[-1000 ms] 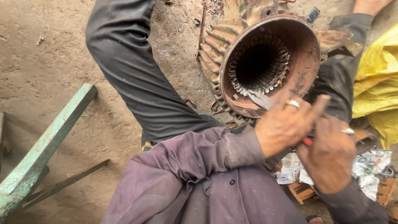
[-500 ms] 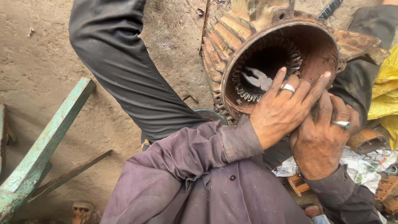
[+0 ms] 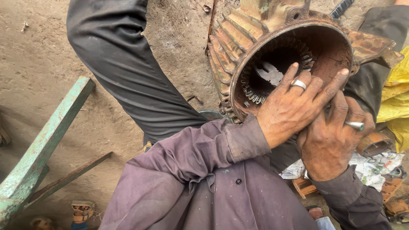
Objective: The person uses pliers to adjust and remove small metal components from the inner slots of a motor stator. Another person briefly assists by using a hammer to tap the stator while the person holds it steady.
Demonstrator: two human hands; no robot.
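**Both hands at the mouth of a rusty motor housing**

The left hand [image 3: 294, 108] lies flat over the lower rim of the motor housing [image 3: 238, 47], fingers spread wide and pointing up and to the right across the opening. A silver ring [image 3: 298, 84] sits on one of them. Whether anything is pinched beneath the palm cannot be told.

Just below and to the right of it, touching and partly tucked under its fingers, is the right hand [image 3: 330, 142]. Its fingers curl loosely, and a ring with a small green stone [image 3: 355, 125] shows on one finger. The left hand covers the fingertips, so what they hold, if anything, is hidden.

The housing is a round, ribbed iron shell, brown with rust, lying on its side with its open end toward the camera. It sits directly above and beyond both hands. Inside the bore, past the left fingertips, a ring of winding slots [image 3: 251, 91] lines the wall.

Left of the hands a leg in dark trousers [image 3: 123, 72] bends over the dirt floor [image 3: 38, 51]. Further left a green-painted metal bar [image 3: 38, 153] slants across the ground. Right of the right hand lie yellow cloth [image 3: 396, 102], crumpled paper [image 3: 370, 168] and a small rusty ring-shaped part [image 3: 374, 145].
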